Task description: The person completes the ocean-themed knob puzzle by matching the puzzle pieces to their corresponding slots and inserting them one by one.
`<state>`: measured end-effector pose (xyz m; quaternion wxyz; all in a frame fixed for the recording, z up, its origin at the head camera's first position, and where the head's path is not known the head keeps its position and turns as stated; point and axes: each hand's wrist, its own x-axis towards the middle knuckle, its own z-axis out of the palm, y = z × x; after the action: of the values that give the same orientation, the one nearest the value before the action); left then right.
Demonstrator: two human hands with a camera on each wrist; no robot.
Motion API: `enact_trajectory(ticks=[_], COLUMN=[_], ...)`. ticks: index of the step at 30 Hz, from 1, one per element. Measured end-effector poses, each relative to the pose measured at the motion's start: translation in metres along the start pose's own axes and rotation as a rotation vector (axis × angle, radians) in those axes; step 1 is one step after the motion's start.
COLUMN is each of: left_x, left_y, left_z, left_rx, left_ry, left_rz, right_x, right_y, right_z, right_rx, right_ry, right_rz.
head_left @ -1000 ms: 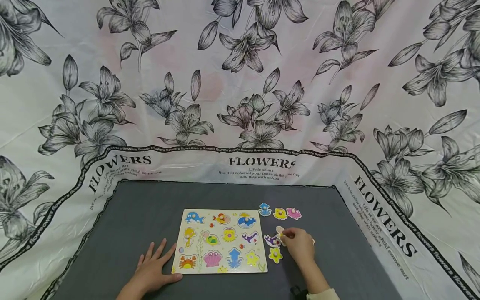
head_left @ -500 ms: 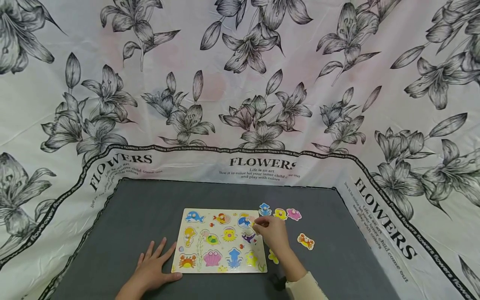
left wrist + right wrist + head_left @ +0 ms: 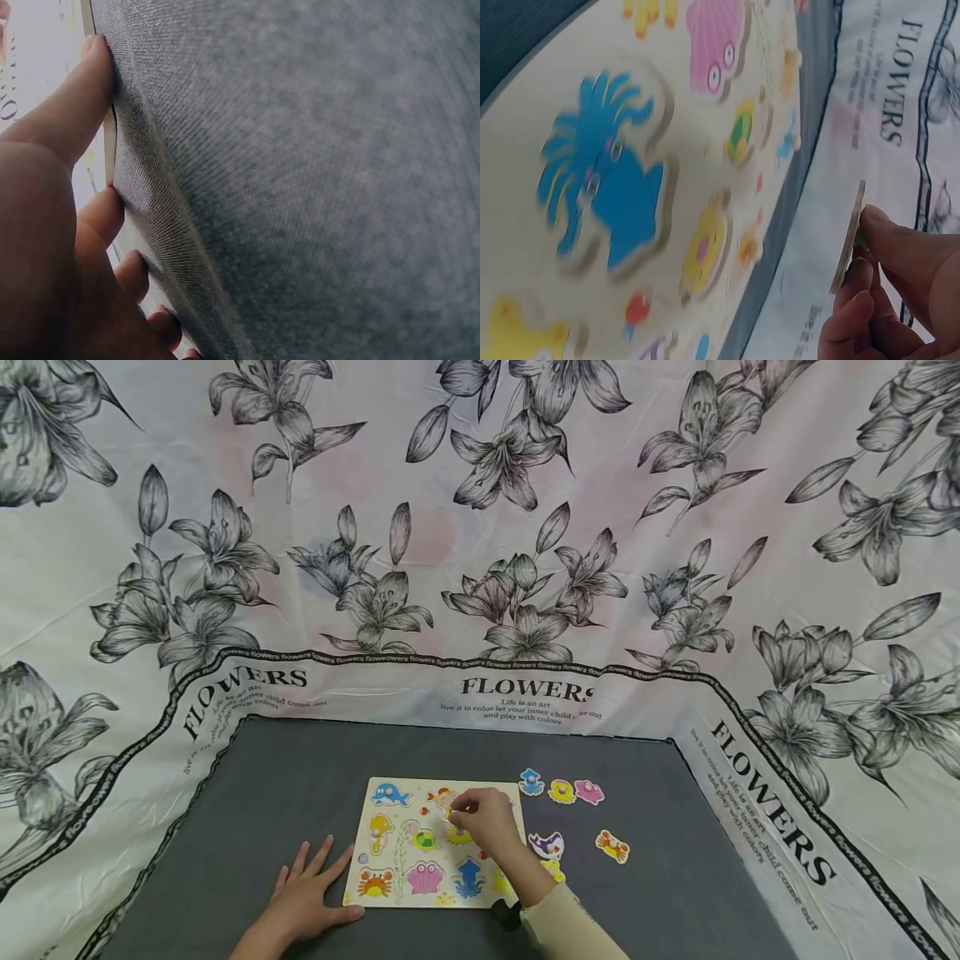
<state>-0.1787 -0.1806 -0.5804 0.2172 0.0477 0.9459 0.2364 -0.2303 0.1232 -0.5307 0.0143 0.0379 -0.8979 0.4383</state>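
My right hand point(image 3: 487, 822) is over the upper middle of a sea-animal puzzle board point(image 3: 420, 902). Between thumb and fingers it pinches a thin wooden puzzle piece point(image 3: 849, 236), seen edge-on in the right wrist view, with a bit of green at the fingertips. The piece is above the board there, and its picture is turned out of sight. Fingers spread, my left hand point(image 3: 303, 893) rests on the dark cloth at the board's left side. Its thumb and index fingertip touch the board's edge point(image 3: 110, 150).
Right of the board lie loose pieces: a blue squid point(image 3: 531, 782), a yellow octopus point(image 3: 561, 791), a pink shell point(image 3: 589, 792), a purple dolphin point(image 3: 547, 845), a partly covered yellow star point(image 3: 553, 870) and an orange crab point(image 3: 612, 847). A flower-printed cloth point(image 3: 510, 610) hangs behind.
My right hand has picked a pale piece up from beside the dolphin and carried it left over the board. The left hand keeps its place.
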Motion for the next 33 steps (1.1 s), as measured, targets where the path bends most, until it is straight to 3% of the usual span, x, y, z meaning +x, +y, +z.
enact_trajectory(ticks=[7,16,33], left_x=[-0.003,-0.003,-0.005], left_y=[0.002,0.002,0.004], left_z=[-0.002,0.0,-0.002], left_rx=[0.024,0.007,0.018], left_ry=[0.019,0.011,0.012], left_rz=[0.01,0.004,0.005], right_x=[0.006,0.009,0.014], right_y=[-0.006,-0.005,0.0], right_z=[0.023,0.046,0.067], right_rx=[-0.017,-0.096,-0.155], right_ry=[-0.056,-0.133,-0.223], right_rz=[0.001,0.08,0.071])
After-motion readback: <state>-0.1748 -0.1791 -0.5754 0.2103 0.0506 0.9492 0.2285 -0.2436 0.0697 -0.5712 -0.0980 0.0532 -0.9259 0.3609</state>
